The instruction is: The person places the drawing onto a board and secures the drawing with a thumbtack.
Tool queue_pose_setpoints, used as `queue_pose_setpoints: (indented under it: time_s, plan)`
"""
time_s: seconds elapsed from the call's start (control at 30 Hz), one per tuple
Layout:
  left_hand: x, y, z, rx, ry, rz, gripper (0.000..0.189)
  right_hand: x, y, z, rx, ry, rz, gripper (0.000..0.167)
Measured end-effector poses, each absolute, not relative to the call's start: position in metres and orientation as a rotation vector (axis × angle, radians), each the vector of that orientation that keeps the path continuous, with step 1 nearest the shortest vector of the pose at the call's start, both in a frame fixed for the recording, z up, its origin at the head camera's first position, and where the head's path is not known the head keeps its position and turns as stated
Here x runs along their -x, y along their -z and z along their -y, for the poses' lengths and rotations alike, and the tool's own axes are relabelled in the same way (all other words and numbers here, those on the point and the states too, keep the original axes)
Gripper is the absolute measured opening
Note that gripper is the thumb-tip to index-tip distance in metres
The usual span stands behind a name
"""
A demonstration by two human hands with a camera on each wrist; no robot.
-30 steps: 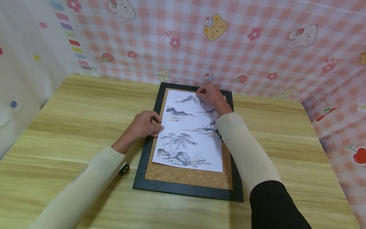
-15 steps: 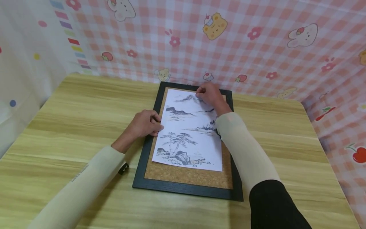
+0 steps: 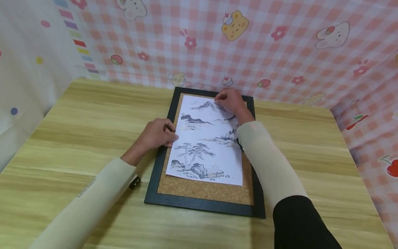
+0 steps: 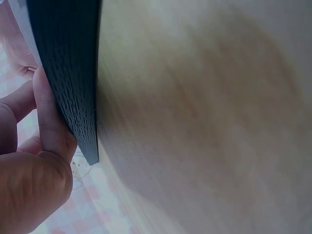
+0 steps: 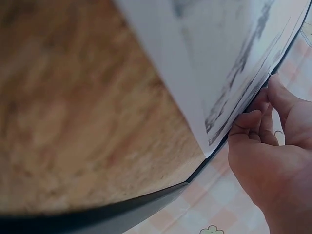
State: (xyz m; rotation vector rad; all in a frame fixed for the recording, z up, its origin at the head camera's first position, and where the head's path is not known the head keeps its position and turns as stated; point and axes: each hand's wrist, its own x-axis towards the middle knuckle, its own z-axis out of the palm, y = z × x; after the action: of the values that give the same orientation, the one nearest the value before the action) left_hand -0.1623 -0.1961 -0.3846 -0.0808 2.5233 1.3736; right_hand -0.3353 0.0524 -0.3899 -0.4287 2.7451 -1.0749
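A sheet of paper [image 3: 199,136] printed with an ink landscape lies on a black-framed cork board [image 3: 205,191]. My left hand [image 3: 157,134] rests at the board's left side, thumb on the paper's edge and other fingers loosely bent over the frame. In the left wrist view, fingers [image 4: 51,122] lie along the black frame [image 4: 73,78]. Near the paper's top edge, my right hand [image 3: 230,101] pinches a tiny pale thing, apparently a pushpin [image 3: 215,101], mostly covered by the fingertips. In the right wrist view, thumb and forefinger meet beside the sheet [image 5: 214,63].
The board lies on a wooden table [image 3: 93,114], near its back edge. Behind hangs a pink checked cloth [image 3: 205,58] with cartoon prints. A pale cloth [image 3: 25,76] hangs at the left. A black clip [image 3: 134,183] is by the left sleeve.
Both hands stay almost in the same places on the paper and board. The view shifts slightly, and a pale speck now shows at the right fingertips.
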Motion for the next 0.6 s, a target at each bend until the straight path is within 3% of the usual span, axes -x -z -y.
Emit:
queue_pose_setpoints:
  time_s: [0.6]
  plan:
    - [0.1618, 0.3833, 0.1964, 0.068, -1.394, -2.512, 0.023, 0.3364, 0.3899, -0.0512, 0.377, 1.047, -2.778, 0.013]
